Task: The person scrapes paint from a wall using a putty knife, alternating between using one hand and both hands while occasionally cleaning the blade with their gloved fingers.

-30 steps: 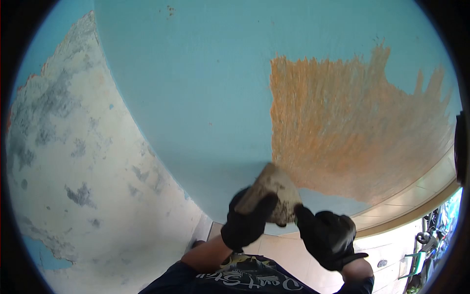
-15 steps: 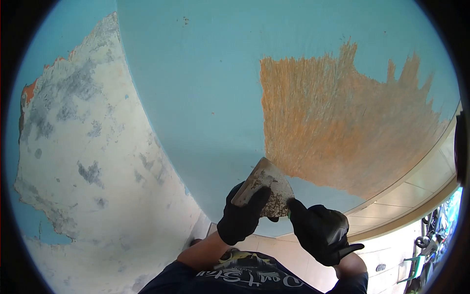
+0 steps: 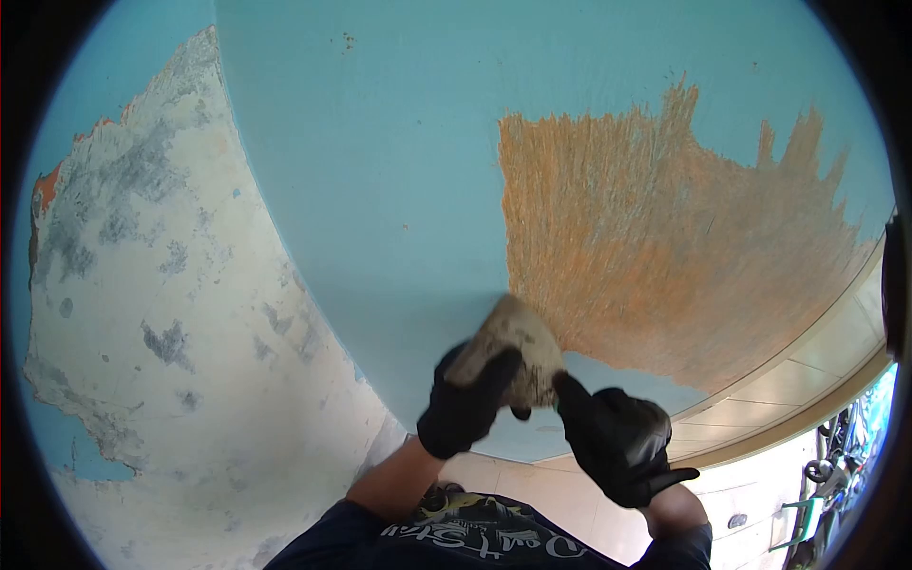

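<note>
A worn, stained metal scraper blade [image 3: 528, 353] is held up in front of the blue wall [image 3: 408, 171], near the lower left corner of its scraped orange patch [image 3: 608, 237]. My left hand [image 3: 465, 408], in a black glove, grips the blade with the thumb lying across its face. Gloved in black too, my right hand [image 3: 617, 442] is closed at the blade's lower right corner. A small green bit shows beside its fingertips; the rest of what it grips is hidden. The blade looks slightly blurred.
To the left, a wall area [image 3: 180, 313] stripped to pale, grey-blotched plaster meets the blue wall at a corner. Light tiles [image 3: 760, 404] run along the lower right. A green stool-like object [image 3: 807, 522] and parked vehicles [image 3: 845, 456] show at the far right.
Both hands and the scraper have shifted slightly up and left. The blade's tilt has changed a little, and both hands remain on it.
</note>
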`<act>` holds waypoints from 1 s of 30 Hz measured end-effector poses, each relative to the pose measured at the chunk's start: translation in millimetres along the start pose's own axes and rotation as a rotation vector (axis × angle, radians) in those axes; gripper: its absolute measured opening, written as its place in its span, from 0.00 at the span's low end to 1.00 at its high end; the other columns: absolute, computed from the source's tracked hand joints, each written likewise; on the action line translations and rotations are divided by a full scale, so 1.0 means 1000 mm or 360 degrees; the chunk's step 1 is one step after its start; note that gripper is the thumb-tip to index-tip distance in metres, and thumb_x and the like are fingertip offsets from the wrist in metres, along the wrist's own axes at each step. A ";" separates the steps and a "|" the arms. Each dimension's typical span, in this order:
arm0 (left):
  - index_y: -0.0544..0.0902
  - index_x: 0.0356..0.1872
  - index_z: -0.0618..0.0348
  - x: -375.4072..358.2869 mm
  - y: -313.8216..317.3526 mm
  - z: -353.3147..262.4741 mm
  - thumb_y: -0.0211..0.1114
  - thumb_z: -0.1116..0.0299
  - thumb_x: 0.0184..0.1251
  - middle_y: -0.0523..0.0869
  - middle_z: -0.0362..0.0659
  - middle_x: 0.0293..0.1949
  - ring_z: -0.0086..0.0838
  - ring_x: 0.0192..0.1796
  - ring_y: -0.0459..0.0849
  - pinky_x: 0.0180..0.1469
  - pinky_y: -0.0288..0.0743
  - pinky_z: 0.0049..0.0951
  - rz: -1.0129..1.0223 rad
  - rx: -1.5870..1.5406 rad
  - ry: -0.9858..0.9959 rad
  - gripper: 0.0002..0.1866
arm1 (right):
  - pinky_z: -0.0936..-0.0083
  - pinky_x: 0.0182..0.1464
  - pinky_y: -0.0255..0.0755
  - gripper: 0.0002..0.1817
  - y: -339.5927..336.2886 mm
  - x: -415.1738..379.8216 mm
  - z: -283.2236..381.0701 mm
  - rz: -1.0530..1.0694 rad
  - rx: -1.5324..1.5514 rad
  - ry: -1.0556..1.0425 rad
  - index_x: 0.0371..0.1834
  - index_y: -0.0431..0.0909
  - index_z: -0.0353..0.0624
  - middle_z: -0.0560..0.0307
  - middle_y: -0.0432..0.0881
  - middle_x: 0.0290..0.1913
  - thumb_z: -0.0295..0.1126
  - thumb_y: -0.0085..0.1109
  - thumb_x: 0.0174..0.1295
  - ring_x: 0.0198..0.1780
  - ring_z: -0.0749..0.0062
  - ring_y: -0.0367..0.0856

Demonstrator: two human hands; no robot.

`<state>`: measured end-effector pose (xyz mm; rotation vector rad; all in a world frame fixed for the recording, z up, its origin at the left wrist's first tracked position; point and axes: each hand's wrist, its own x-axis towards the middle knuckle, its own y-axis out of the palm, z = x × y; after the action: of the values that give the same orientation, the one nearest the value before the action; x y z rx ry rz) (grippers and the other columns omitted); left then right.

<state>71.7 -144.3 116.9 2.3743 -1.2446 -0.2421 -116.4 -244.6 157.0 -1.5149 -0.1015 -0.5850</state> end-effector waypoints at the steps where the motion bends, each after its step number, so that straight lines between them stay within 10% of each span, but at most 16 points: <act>1: 0.84 0.49 0.63 0.011 -0.001 -0.015 0.68 0.63 0.74 0.89 0.42 0.37 0.26 0.37 0.89 0.38 0.82 0.29 0.0000 0.0004 -0.0008 0.13 | 0.67 0.21 0.69 0.33 0.002 0.012 -0.002 -0.0181 -0.0035 -0.0047 0.68 0.79 0.57 0.62 0.76 0.24 0.31 0.70 0.54 0.20 0.65 0.78; 4: 0.83 0.50 0.64 0.020 -0.011 -0.040 0.68 0.64 0.74 0.89 0.42 0.37 0.28 0.35 0.89 0.35 0.83 0.30 0.0224 0.0075 0.0137 0.14 | 0.66 0.21 0.69 0.36 -0.011 0.029 0.010 -0.0489 0.0008 -0.0106 0.69 0.78 0.58 0.62 0.76 0.25 0.29 0.71 0.52 0.21 0.65 0.78; 7: 0.82 0.50 0.66 0.006 -0.020 -0.025 0.67 0.66 0.74 0.88 0.44 0.35 0.30 0.30 0.89 0.31 0.82 0.30 0.0104 0.1228 0.1286 0.13 | 0.67 0.20 0.68 0.35 -0.016 0.014 0.014 -0.0270 0.0007 -0.0144 0.69 0.79 0.56 0.63 0.76 0.24 0.28 0.71 0.52 0.20 0.67 0.77; 12: 0.80 0.51 0.67 -0.019 -0.017 0.001 0.66 0.67 0.75 0.88 0.45 0.35 0.29 0.30 0.89 0.33 0.83 0.29 0.0046 -0.0003 -0.0080 0.13 | 0.69 0.20 0.69 0.30 0.007 -0.008 0.016 -0.0114 0.0293 -0.0023 0.66 0.81 0.51 0.61 0.77 0.22 0.29 0.72 0.57 0.19 0.67 0.77; 16: 0.81 0.50 0.66 -0.015 -0.015 -0.001 0.66 0.67 0.74 0.88 0.45 0.35 0.28 0.31 0.89 0.34 0.83 0.29 0.0153 -0.0066 -0.0083 0.13 | 0.67 0.21 0.70 0.29 0.005 -0.008 0.019 -0.0144 0.0261 0.0029 0.66 0.80 0.51 0.59 0.78 0.23 0.30 0.71 0.59 0.19 0.64 0.78; 18: 0.81 0.50 0.66 -0.009 -0.017 0.008 0.66 0.66 0.74 0.88 0.44 0.35 0.27 0.32 0.89 0.35 0.83 0.29 0.0161 0.0680 0.0574 0.13 | 0.66 0.21 0.70 0.29 0.001 -0.008 0.020 -0.0144 0.0225 0.0050 0.66 0.80 0.51 0.58 0.78 0.23 0.30 0.71 0.59 0.19 0.63 0.78; 21: 0.81 0.50 0.65 -0.008 -0.013 0.005 0.66 0.66 0.74 0.88 0.43 0.36 0.26 0.33 0.89 0.36 0.82 0.28 0.0130 0.0001 -0.0084 0.12 | 0.66 0.22 0.71 0.29 0.000 -0.009 0.019 -0.0117 0.0247 0.0079 0.67 0.79 0.51 0.57 0.79 0.24 0.30 0.71 0.59 0.19 0.62 0.78; 30: 0.82 0.46 0.65 -0.005 -0.012 0.005 0.66 0.66 0.75 0.88 0.44 0.32 0.26 0.28 0.88 0.31 0.81 0.28 0.0175 0.0157 0.0067 0.11 | 0.64 0.28 0.77 0.23 -0.007 -0.006 0.025 0.0024 0.0235 0.0240 0.60 0.84 0.46 0.52 0.82 0.26 0.25 0.71 0.60 0.26 0.58 0.84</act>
<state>76.0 -136.2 106.3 2.3706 -1.3913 -0.0977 -117.4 -218.9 163.0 -1.3231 -0.0167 -0.6636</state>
